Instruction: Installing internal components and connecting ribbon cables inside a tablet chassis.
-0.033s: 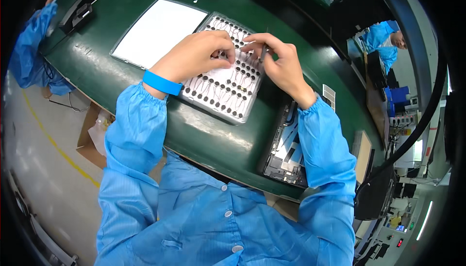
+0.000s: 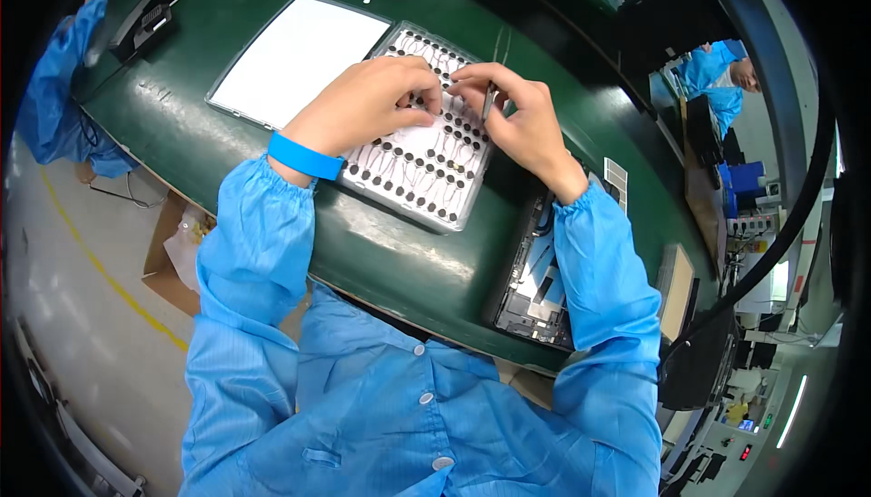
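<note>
A shallow clear tray (image 2: 415, 141) lies on the green bench, holding rows of small round black parts (image 2: 419, 175) with thin wire leads. Over its middle, my left hand (image 2: 372, 102) has its fingers curled and thumb bent in toward them; whatever they pinch is too small or hidden to name. A blue band (image 2: 304, 157) circles that wrist. My right hand (image 2: 531, 130) hovers at the tray's right edge, closed around metal tweezers (image 2: 491, 98), whose thin prongs point away from me. Its fingertips come close to those of my left hand.
A white-faced flat lid or panel (image 2: 304, 62) lies left of the tray. An opened black electronic chassis (image 2: 535, 288) sits by my right forearm. A black device with a cable (image 2: 145, 21) stands far left, near another person's blue sleeve (image 2: 54, 89). Another person (image 2: 717, 80) works at far right.
My right hand has shifted slightly, and the tweezers have turned so that both prongs show. My left hand stays almost in place.
</note>
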A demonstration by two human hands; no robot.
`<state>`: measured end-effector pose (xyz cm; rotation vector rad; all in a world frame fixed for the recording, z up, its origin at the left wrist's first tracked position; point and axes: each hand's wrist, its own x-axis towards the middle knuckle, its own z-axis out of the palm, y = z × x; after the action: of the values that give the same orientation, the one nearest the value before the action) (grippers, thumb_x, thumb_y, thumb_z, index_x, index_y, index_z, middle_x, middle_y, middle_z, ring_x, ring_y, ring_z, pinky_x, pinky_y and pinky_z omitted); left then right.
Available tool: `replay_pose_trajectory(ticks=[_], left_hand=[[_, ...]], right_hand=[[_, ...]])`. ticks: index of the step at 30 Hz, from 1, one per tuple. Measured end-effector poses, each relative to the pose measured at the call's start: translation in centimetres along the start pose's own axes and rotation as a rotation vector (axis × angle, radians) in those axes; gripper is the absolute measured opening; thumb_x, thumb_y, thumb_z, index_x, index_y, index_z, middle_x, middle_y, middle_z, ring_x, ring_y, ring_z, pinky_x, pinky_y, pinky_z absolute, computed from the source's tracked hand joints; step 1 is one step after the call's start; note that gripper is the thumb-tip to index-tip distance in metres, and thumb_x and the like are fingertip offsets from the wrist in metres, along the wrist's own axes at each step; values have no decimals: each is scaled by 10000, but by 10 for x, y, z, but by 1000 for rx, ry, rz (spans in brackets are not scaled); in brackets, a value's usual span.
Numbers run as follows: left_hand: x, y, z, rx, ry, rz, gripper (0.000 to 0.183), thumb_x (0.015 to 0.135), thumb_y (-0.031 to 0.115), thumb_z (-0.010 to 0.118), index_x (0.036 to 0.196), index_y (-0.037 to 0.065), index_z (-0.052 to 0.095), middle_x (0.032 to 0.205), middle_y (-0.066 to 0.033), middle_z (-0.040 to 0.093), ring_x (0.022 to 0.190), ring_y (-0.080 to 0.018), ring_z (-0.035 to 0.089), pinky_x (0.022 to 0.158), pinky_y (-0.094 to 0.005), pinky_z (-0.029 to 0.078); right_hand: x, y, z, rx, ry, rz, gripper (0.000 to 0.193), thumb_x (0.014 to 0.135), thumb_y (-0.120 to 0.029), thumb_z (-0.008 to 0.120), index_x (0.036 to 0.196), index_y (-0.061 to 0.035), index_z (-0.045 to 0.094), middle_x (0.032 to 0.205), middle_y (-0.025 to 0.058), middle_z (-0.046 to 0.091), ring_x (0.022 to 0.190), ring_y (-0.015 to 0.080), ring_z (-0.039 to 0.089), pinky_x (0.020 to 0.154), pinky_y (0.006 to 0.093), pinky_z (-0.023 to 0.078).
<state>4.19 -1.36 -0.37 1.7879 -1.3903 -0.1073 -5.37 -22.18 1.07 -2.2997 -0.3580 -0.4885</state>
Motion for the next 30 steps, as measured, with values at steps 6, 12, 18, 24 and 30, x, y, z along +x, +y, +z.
replay_pose_trajectory(ticks=[6, 12, 18, 24, 30], left_hand=[[-9, -6, -1, 43, 99, -6, 136, 818, 97, 728, 921, 48, 654, 896, -62, 614, 759, -222, 613, 691, -345, 502], [-14, 1, -7, 109, 109, -102, 138, 835, 107, 718, 957, 65, 670, 924, -59, 621, 786, -228, 616, 711, -352, 510], [-15, -2, -6, 230, 110, -15, 193, 842, 148, 717, 1026, 90, 712, 980, -57, 639, 911, -273, 632, 795, -388, 516], [-7, 6, -5, 207, 53, -85, 146, 856, 188, 709, 958, 83, 713, 962, -59, 653, 940, -280, 639, 792, -391, 519], [11, 13, 7, 232, 6, -145, 165, 846, 231, 720, 910, 80, 700, 899, -50, 662, 847, -270, 644, 735, -387, 516]], right_hand=[[0, -6, 4, -66, -135, 24, 256, 812, -59, 748, 1060, -97, 699, 933, 68, 723, 763, 206, 675, 647, 303, 529], [-1, -6, 6, -387, -169, -187, 402, 636, 69, 689, 982, -135, 675, 719, 55, 593, 729, 265, 628, 630, 382, 509], [2, -9, -2, -509, -208, -258, 396, 666, 73, 680, 1001, -137, 652, 745, 56, 586, 753, 260, 621, 664, 387, 511], [3, -7, 1, -477, -174, -281, 409, 675, 99, 671, 1017, -122, 632, 838, 56, 623, 779, 258, 610, 669, 374, 501], [-3, 5, 3, -204, -113, -185, 348, 733, 77, 681, 1040, -59, 587, 893, 81, 644, 849, 280, 647, 746, 370, 530]])
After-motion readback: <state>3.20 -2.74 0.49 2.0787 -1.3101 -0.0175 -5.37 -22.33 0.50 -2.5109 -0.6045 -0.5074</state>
